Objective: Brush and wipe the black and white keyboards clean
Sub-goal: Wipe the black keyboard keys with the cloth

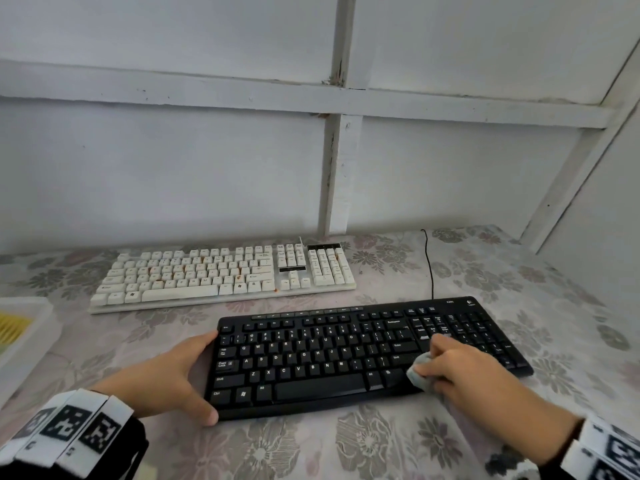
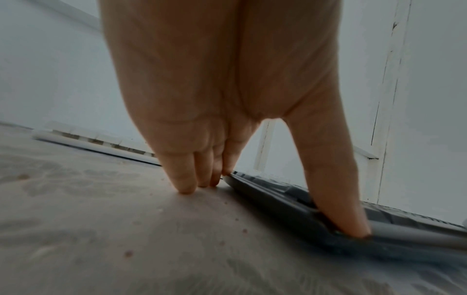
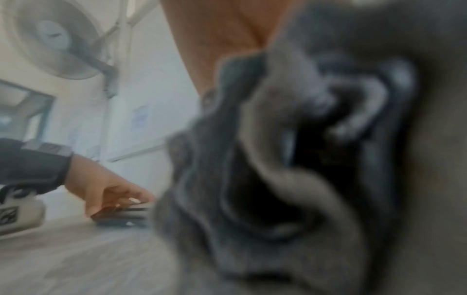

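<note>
Scene: a person is working at a table covered in a pale cloth with grey and pink flowers, set against a white panelled wall.

Black keyboard: the flat black plastic full-size keyboard is lying nearest the person, slightly angled, its thin black cable running back toward the wall.

White keyboard: the cream-white keyboard with raised keycaps is lying behind it, well apart from both hands, with orange-brown specks showing among its keys.

Left hand: the left hand is bracing the black keyboard's left end, fingers straight and spread; the thumb is lying along the near corner and the forefinger is touching the far corner. In the left wrist view the other fingertips are resting on the cloth beside the edge.

Right hand: the right hand is clamped around a crumpled pale grey-blue wiping cloth, pressing it onto the keys at the lower right of the main block, beside the arrow cluster.

Right wrist view: blurred grey folds, probably the same cloth, are filling most of the frame.

Left edge: a white tray holding something yellow is sitting on the table, partly cut off.
</note>
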Motion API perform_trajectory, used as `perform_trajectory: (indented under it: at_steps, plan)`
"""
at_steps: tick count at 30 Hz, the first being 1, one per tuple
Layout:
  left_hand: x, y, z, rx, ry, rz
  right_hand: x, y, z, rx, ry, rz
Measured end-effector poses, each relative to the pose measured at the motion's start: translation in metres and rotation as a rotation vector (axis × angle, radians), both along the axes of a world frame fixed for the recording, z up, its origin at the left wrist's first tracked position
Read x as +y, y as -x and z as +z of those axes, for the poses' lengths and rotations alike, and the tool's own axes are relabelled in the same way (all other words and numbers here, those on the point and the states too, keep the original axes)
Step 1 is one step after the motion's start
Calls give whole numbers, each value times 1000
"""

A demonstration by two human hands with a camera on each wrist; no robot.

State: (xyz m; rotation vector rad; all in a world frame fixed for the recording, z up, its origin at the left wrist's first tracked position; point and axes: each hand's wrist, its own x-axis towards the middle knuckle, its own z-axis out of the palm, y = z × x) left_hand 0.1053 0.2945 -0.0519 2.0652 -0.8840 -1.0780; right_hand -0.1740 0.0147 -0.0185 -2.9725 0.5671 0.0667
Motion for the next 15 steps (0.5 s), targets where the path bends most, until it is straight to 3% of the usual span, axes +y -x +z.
perform_trajectory:
  at_steps: [7, 15]
  plan:
    - [1, -2, -4, 3, -14, 9, -48, 39, 19, 49, -71, -150]
    - [-1, -3, -4, -6, 11, 1, -13, 0, 14, 50, -90, -52]
